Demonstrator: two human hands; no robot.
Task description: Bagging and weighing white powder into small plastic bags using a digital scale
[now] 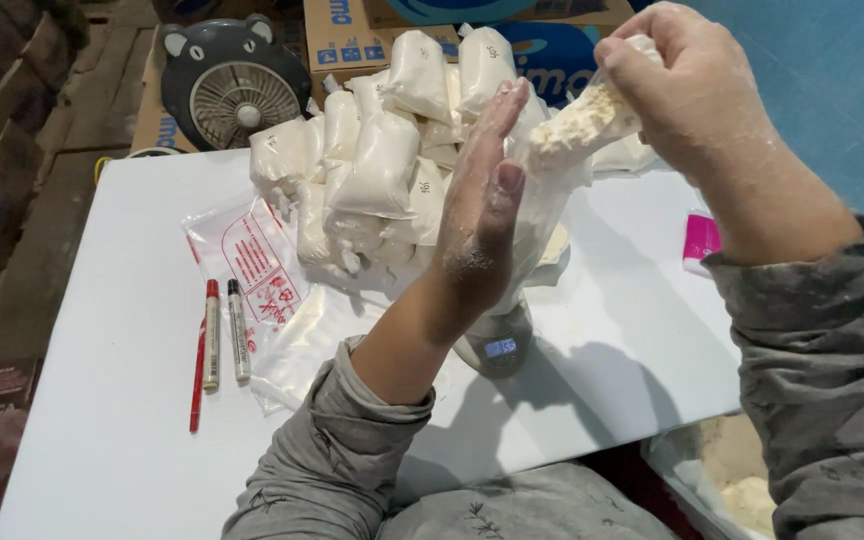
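The right hand point(697, 85) is clenched around a lump of pale flour point(582, 120), tipped downward above the small digital scale point(497, 345), apparently so the flour drops into the clear bag point(542, 215) standing on it. The left hand point(482, 215) grasps nothing: it is flat and upright, fingers straight, palm pressed against the bag's side, likely to steady it and keep its mouth under the flour. Both hands are dusted white. Behind the scale, filled white bags point(382, 165) are stacked in a heap, out of the way of the weighing. Left of the scale lie flat empty bags point(247, 250) and two markers point(224, 335) beside a red pen point(197, 375), within easy reach. A grey fan point(232, 85) stands behind the heap.
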